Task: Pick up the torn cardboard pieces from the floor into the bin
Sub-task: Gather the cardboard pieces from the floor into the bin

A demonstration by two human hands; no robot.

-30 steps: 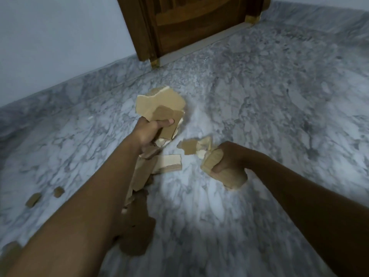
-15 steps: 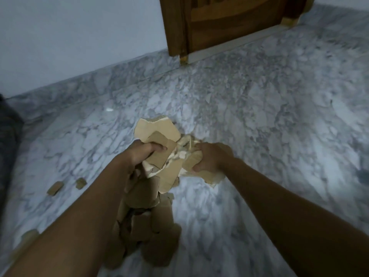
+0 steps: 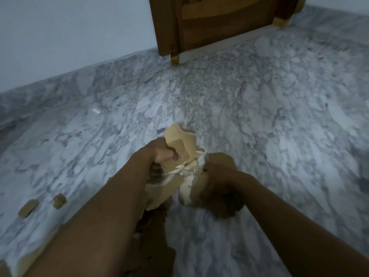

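Tan cardboard pieces [image 3: 180, 144]; grey-white veined marble floor [image 3: 259, 136]; brown wooden door [image 3: 219, 21].

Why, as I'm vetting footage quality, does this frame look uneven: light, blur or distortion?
Head view: a bright pool lights the floor near the cardboard pieces, corners dim; the right hand is smeared by motion, the left hand sharper; the wide lens makes the door lean.

No text, label or number is legible.
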